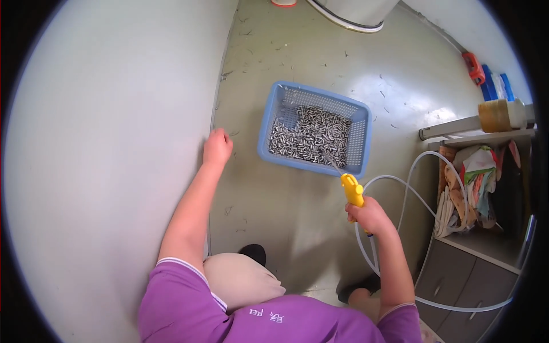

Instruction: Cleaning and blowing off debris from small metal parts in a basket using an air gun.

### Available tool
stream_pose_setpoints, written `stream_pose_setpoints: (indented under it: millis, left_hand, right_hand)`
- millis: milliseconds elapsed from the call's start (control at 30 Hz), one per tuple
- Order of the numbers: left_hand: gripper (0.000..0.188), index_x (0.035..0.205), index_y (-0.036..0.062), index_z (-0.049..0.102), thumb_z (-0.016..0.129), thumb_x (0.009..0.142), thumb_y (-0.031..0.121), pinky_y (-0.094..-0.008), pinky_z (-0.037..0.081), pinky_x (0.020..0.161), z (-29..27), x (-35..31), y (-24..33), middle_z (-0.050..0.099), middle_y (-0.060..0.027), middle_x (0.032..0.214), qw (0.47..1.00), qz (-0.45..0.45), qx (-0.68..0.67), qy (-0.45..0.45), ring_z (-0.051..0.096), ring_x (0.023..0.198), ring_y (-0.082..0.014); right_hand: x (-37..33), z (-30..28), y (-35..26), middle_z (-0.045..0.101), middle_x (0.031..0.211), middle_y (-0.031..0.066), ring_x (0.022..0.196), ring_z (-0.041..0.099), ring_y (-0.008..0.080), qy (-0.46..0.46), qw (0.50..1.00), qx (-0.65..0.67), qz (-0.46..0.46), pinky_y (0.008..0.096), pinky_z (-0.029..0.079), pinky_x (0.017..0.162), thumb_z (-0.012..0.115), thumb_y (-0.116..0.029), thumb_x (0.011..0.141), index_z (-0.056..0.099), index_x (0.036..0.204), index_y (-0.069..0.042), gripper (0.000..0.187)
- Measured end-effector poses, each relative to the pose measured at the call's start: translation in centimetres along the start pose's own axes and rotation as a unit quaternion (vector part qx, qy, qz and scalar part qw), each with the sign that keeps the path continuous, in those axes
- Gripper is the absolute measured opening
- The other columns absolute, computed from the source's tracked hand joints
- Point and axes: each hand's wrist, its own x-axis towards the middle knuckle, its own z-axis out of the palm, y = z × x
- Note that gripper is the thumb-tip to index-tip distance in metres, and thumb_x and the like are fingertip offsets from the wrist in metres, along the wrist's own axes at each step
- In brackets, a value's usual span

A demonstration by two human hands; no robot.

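A yellow air blow gun point(353, 191) is gripped in my right hand point(370, 216), fingers wrapped round its handle. Its thin nozzle points up and left over the near right part of a blue plastic basket point(264, 134) with perforated walls. Many small shiny metal pieces, like short pins point(311, 134), lie heaped in the basket, with a patch of its bottom showing toward the left. From the gun, a clear hose point(384, 177) loops away to the right. My left hand point(218, 147) is closed in a fist beside the wall, left of the basket and apart from it; nothing shows in it.
A pale wall point(120, 114) runs along my left. To the right stands a grey cabinet point(457, 280), its open shelf holding gloves and cloths point(472, 177). A brown tape roll point(494, 116) sits above it. Dark shavings litter the floor point(246, 188). A white rounded base point(351, 11) stands at the far side.
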Motion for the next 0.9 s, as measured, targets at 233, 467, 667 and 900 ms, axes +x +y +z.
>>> stream_pose_setpoints:
  millis: [233, 467, 667, 900]
  left_hand:
    - [0.012, 0.085, 0.0029, 0.054, 0.058, 0.074, 0.006, -0.0396, 0.047, 0.071, 0.2, 2.7, 12.8, 0.055, -0.0146, 0.089, 0.946, 0.262, -0.192, 0.018, 0.055, 0.08, -0.0334]
    - [0.028, 0.103, 0.0048, 0.059, 0.056, 0.081, 0.022, -0.0423, 0.037, 0.097, 4.7, 0.1, 12.7, 0.05, -0.0142, 0.121, 0.952, 0.293, -0.054, -0.066, 0.043, 0.117, -0.0303]
    - [0.023, 0.101, 0.0047, 0.057, 0.056, 0.08, 0.013, -0.0432, 0.036, 0.099, 2.4, -0.3, 13.0, 0.049, -0.0121, 0.12, 0.939, 0.314, -0.124, 0.067, 0.041, 0.119, -0.0302]
    - [0.029, 0.105, 0.001, 0.052, 0.055, 0.077, 0.003, -0.0438, 0.038, 0.096, 2.4, 3.7, 6.7, 0.047, -0.017, 0.122, 0.965, 0.077, -0.149, 0.2, 0.044, 0.114, -0.035]
  right_hand:
    - [1.4, 1.9, 2.4, 0.063, 0.092, 0.0166, 0.087, 0.06, 0.0307, -0.017, 0.999, 0.016, -0.027, 0.0383, 0.046, 0.077, 0.057, -0.03, 0.079, 0.058, 0.101, -0.004, 0.034]
    - [0.1, 0.1, 1.7, 0.062, 0.093, 0.0156, 0.085, 0.06, 0.0298, 0.011, 0.996, 0.061, -0.065, 0.0367, 0.046, 0.076, 0.057, -0.027, 0.08, 0.056, 0.109, -0.005, 0.037]
    - [-1.5, -2.1, -2.9, 0.062, 0.093, 0.0139, 0.084, 0.06, 0.0254, 0.039, 0.994, -0.048, -0.092, 0.0352, 0.047, 0.077, 0.058, -0.025, 0.081, 0.053, 0.113, -0.006, 0.037]
    - [-2.1, -11.2, -6.0, 0.063, 0.096, 0.0166, 0.09, 0.06, 0.0292, 0.092, 0.985, -0.143, -0.038, 0.0376, 0.046, 0.08, 0.062, -0.028, 0.078, 0.054, 0.114, -0.006, 0.043]
